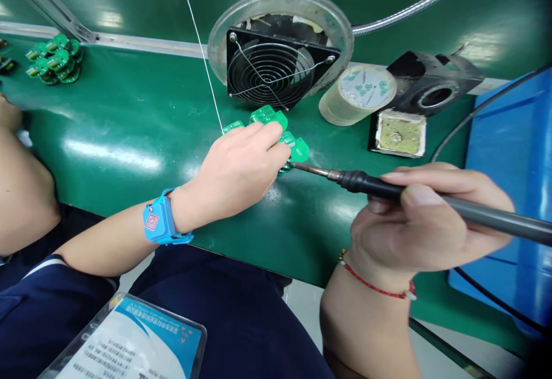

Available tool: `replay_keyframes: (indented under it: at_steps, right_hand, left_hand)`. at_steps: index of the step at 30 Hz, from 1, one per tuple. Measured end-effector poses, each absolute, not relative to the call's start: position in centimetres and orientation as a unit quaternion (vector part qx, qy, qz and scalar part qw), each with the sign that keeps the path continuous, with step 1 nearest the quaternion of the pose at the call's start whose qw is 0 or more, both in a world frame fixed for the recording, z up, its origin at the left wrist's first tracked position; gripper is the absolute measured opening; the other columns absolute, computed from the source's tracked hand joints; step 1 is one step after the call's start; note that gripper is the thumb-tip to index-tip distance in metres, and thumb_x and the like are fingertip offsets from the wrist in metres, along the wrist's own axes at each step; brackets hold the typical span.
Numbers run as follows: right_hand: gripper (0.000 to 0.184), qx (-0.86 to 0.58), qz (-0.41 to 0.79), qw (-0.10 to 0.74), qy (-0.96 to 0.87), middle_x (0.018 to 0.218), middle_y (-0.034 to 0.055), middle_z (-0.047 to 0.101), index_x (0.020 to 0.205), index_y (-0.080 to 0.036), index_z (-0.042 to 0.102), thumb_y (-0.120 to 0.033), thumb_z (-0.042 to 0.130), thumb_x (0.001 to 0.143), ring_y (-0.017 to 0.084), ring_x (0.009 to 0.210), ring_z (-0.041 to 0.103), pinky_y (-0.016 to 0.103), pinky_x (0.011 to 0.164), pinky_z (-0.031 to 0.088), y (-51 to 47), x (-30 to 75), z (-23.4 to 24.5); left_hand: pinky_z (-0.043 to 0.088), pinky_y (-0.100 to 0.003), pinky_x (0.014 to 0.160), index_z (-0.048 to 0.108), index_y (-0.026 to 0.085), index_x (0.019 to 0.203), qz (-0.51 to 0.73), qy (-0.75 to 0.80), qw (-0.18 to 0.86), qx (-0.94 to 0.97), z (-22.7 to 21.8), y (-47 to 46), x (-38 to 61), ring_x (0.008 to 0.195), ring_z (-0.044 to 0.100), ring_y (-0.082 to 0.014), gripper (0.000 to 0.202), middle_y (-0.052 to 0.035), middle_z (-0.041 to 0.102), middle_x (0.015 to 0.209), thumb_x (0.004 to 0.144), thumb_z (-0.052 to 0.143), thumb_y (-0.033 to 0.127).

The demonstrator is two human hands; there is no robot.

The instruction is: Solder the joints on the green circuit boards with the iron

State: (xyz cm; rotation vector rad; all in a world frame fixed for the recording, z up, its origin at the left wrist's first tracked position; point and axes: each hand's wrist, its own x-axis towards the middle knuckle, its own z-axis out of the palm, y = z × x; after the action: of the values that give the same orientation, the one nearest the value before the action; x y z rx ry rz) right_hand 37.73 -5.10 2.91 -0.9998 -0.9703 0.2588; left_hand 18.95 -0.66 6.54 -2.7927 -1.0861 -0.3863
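My right hand (422, 224) grips a soldering iron (483, 215) like a pen, its metal tip pointing left. That tip reaches the green circuit boards (297, 148) grouped on the bench, right beside the fingertips of my left hand (245, 163). My left hand is closed above the boards and covers part of them. A thin solder wire (200, 42) comes down from above and runs in behind my left hand, where its end is hidden. Around my left wrist is a blue strap (161, 221). The exact contact point under the fingers is hidden.
Behind the boards stands a fume extractor fan (269, 74). To its right are a tape roll (357, 94), a soldering iron stand (431, 85) with a sponge (401, 134), and a blue bin (513, 154). More boards (56, 60) lie far left, near another person's arm (26, 183).
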Motion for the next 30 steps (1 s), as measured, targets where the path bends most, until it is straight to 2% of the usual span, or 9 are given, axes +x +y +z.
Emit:
replay_keyframes:
  at_steps: [9,14,19,23,27,30]
  right_hand:
    - [0.020,-0.456,0.115,0.761,-0.447,0.051,-0.0037,0.056,0.065,-0.018,0.072,-0.013,0.053,0.062,0.007,0.040,0.041,0.025,0.039,0.022,-5.1,37.7,2.8]
    - [0.019,-0.451,0.092,0.768,-0.445,0.049,-0.0037,0.054,0.065,-0.019,0.072,-0.015,0.053,0.063,0.008,0.039,0.041,0.024,0.039,0.022,-5.1,37.8,2.8]
    - [0.021,-0.458,0.080,0.775,-0.427,0.050,-0.0043,0.055,0.066,-0.022,0.073,-0.017,0.053,0.063,0.008,0.037,0.038,0.025,0.037,0.020,-5.1,37.7,3.0]
    - [0.021,-0.443,0.082,0.778,-0.437,0.047,-0.0041,0.052,0.067,-0.020,0.074,-0.016,0.054,0.062,0.008,0.035,0.037,0.024,0.034,0.018,-4.9,37.8,2.9]
    - [0.021,-0.446,0.050,0.783,-0.431,0.049,-0.0032,0.055,0.067,-0.021,0.073,-0.018,0.053,0.063,0.008,0.036,0.038,0.025,0.035,0.020,-4.7,38.0,2.4]
    - [0.020,-0.447,0.047,0.786,-0.426,0.052,-0.0026,0.058,0.067,-0.021,0.073,-0.018,0.053,0.064,0.008,0.035,0.038,0.025,0.033,0.021,-4.7,38.1,2.3]
  left_hand:
    - [0.033,-0.033,0.061,0.060,0.017,0.077,-0.133,-0.357,0.034,-0.924,6.4,-0.9,19.4,0.071,0.051,-0.0170,0.030,-0.0053,0.057,0.080,0.098,0.038,0.014]
    - [0.037,-0.031,0.061,0.061,0.017,0.077,-0.140,-0.362,0.026,-0.921,6.9,-0.7,18.8,0.071,0.053,-0.0165,0.028,-0.0046,0.058,0.080,0.097,0.040,0.016]
    - [0.045,-0.031,0.068,0.063,0.017,0.089,-0.242,-0.437,-0.067,-0.864,7.3,0.8,15.4,0.077,0.056,-0.0158,0.018,-0.0037,0.060,0.084,0.094,0.046,0.015]
    - [0.039,-0.027,0.059,0.065,0.019,0.092,-0.281,-0.554,-0.195,-0.759,6.8,2.2,12.6,0.062,0.048,-0.0114,0.010,0.0005,0.055,0.070,0.089,0.056,0.021]
    - [0.034,-0.025,0.053,0.068,0.017,0.089,-0.228,-0.574,-0.330,-0.714,6.4,2.8,12.1,0.058,0.044,-0.0096,0.023,0.0010,0.057,0.067,0.089,0.058,0.038]
    - [0.032,-0.025,0.054,0.068,0.015,0.084,-0.202,-0.559,-0.352,-0.723,6.2,2.9,12.7,0.058,0.043,-0.0091,0.030,0.0009,0.057,0.066,0.089,0.058,0.043]
